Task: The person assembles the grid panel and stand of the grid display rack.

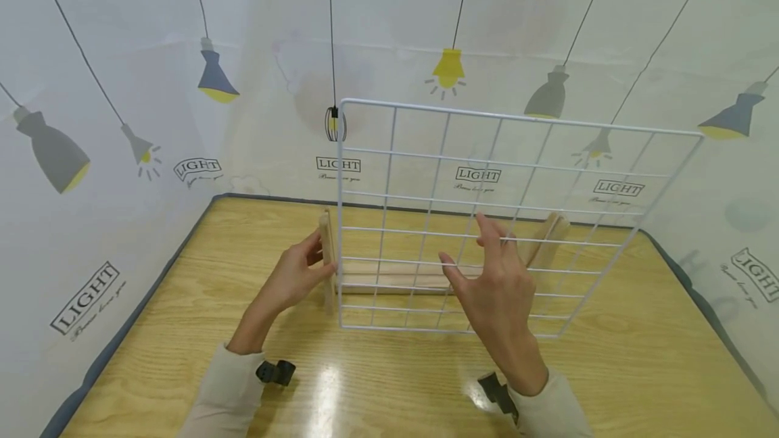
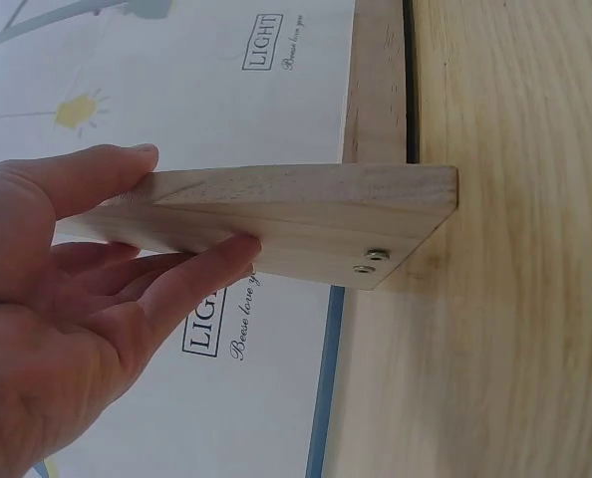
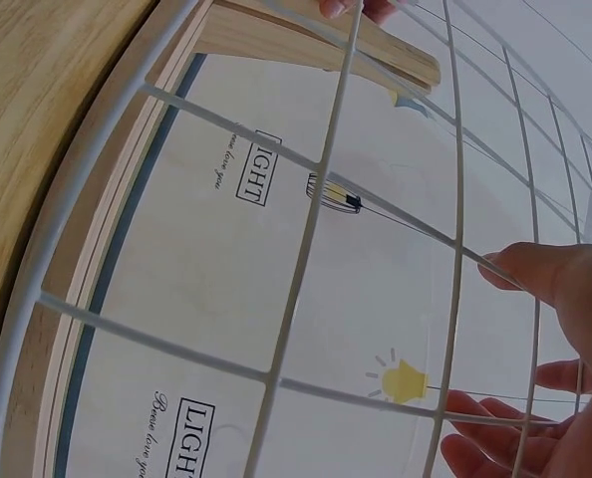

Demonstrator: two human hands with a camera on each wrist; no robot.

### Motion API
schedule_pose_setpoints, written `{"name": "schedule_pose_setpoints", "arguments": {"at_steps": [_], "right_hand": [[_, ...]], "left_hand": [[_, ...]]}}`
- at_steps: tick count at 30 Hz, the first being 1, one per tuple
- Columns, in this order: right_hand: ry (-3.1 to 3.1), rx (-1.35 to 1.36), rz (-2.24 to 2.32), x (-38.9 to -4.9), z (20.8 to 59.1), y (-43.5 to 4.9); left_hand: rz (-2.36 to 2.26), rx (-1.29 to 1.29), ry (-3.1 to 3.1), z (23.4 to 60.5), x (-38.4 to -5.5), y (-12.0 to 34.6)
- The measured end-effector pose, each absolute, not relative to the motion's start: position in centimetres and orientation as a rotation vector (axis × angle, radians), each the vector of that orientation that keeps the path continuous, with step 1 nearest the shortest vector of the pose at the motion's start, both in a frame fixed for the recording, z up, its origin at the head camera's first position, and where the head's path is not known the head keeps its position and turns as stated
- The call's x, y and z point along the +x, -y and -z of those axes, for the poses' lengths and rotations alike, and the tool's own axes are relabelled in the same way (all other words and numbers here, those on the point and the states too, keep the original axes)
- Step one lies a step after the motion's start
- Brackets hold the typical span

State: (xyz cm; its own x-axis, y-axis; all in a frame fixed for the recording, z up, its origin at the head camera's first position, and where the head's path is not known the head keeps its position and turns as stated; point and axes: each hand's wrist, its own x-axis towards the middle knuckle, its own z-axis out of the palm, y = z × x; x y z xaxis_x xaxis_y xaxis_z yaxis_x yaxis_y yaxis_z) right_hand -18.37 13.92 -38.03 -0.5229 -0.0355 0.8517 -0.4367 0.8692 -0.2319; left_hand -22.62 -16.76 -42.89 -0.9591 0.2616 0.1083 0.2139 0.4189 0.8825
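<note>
The left hand (image 1: 299,272) is partly closed, with its thumb and fingers holding the left upright (image 1: 326,242) of a wooden frame; in the left wrist view a gap shows between palm and wood. The right hand (image 1: 502,289) is at the white wire grid (image 1: 480,203), thumb and index finger spread well apart and the other fingers bent among the wires; whether they grip it cannot be told. A pale sleeve covers each forearm, and one black device (image 1: 276,373) sits at each wrist. There is one grid, raised steeply in front of the frame, its left edge just beside the left upright; contact between them is unclear. Behind it, the one frame comprises two uprights and one base board (image 1: 395,280), the right upright (image 1: 550,234) seen through the wires. Two metal screw heads (image 2: 377,255) show near the left upright's foot. The tabletop (image 1: 365,377) is yellowish wood grain with glare at the front and a dark blue border (image 1: 105,355). Beyond, a whitish backdrop (image 1: 274,86) carries eight printed hanging lamps and six "LIGHT" labels.
</note>
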Motion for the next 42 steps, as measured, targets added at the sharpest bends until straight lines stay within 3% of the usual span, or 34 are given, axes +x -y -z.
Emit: {"name": "schedule_pose_setpoints", "arguments": {"at_steps": [33, 42], "right_hand": [[1.968, 0.383, -0.512, -20.5, 33.5, -12.7], [1.910, 0.396, -0.520, -20.8, 31.5, -12.1]], "left_hand": [[-1.656, 0.625, -2.609, 43.1, -22.9, 16.2], [-1.629, 0.514, -2.619, 43.3, -22.5, 16.2]]}}
